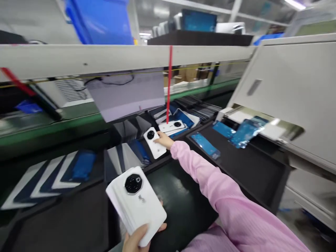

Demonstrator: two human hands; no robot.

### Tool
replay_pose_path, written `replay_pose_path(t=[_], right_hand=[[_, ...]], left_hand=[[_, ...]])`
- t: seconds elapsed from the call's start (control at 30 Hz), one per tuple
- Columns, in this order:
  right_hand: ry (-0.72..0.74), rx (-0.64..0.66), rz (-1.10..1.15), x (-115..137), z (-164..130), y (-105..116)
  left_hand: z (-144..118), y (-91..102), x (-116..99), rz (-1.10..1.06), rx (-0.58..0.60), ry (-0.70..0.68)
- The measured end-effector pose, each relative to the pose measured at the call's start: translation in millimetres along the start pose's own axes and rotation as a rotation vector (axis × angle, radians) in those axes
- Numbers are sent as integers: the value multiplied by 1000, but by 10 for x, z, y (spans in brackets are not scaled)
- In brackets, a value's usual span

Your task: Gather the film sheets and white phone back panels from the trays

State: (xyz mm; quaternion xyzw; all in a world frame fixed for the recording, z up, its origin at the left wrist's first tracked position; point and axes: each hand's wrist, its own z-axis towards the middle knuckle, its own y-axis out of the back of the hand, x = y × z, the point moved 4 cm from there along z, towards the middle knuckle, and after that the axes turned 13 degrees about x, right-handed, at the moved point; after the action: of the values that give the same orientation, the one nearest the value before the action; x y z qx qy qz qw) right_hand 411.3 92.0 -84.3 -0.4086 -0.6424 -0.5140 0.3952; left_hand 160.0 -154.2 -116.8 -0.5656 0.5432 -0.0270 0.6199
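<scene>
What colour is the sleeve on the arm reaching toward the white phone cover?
Pink; the sleeve shows best in the head view.

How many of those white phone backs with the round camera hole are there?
3: a stack in the left hand, one under the right hand, one just beyond; the stack hides more.

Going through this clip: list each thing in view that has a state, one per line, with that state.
Left hand: gripping the stack of white phone covers from below.
Right hand: reaching forward, fingers on a white phone cover.
White phone cover: lying tilted on the tray edge.
Blue film pieces: lying loose on the black tray.
Hanging sheet: hanging, curled.
</scene>
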Motion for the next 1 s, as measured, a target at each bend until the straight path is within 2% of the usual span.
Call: replay_pose_path(t=[0.03,0.1,0.23,0.5,0.7,0.83,1.0], right_hand=[[4,7,-22,-8,54,-27],[4,8,-73,-2,108,-75],[-16,2,-205,59,138,-152],[-61,32,-415,173,222,-398],[3,103,-374,251,195,-623],[78,124,-297,302,91,-637],[185,111,-183,325,-307,-588]], left_hand=[[6,5,-3,-50,-93,-39],[39,-42,-35,-114,-154,-126],[75,-152,-86,-155,-80,-180],[40,-144,-84,-126,-33,-166],[50,-151,-80,-102,-15,-158],[65,-159,-84,-91,45,-163],[98,-156,-98,-83,92,-206]])
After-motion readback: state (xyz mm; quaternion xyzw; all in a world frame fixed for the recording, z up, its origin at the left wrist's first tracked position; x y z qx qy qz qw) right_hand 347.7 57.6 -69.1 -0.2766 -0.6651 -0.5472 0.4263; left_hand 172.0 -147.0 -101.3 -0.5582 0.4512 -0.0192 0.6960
